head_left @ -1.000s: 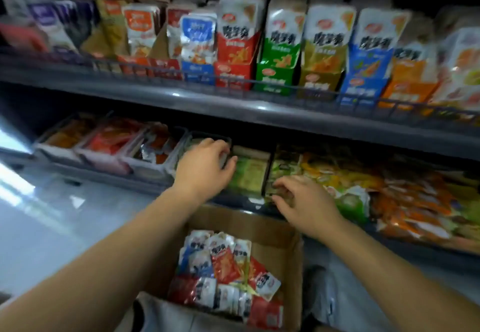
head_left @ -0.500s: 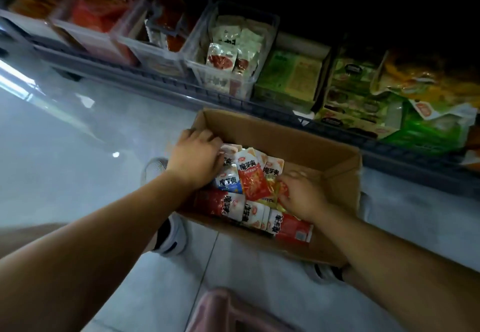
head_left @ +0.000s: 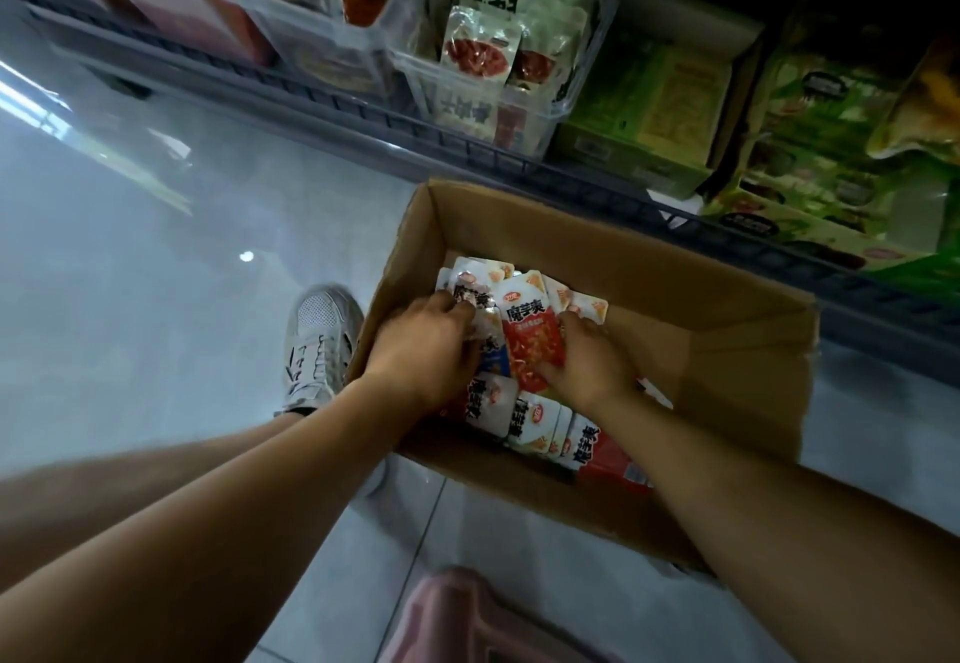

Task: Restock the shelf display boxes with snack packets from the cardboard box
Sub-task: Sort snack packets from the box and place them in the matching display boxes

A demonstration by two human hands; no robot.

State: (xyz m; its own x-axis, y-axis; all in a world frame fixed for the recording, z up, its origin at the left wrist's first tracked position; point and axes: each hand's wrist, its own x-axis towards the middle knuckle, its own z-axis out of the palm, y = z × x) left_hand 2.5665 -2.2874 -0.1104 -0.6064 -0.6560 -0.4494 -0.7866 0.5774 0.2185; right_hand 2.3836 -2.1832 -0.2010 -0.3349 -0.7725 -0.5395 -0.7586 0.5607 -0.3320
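**Both hands in the cardboard box**

The cardboard box sits open on the tiled floor, just in front of the shelf rail. The snack packets lie heaped in its left half. The left hand curls its fingers over white packets at the pile's left. The right hand pinches the right edge of a red packet. Both hands hide the middle of the heap.

Behind the rail stands 1 clear display box part-filled with packets, with green cartons to its right. A white shoe is left of the box, and a blurred pink object is nearest the camera.
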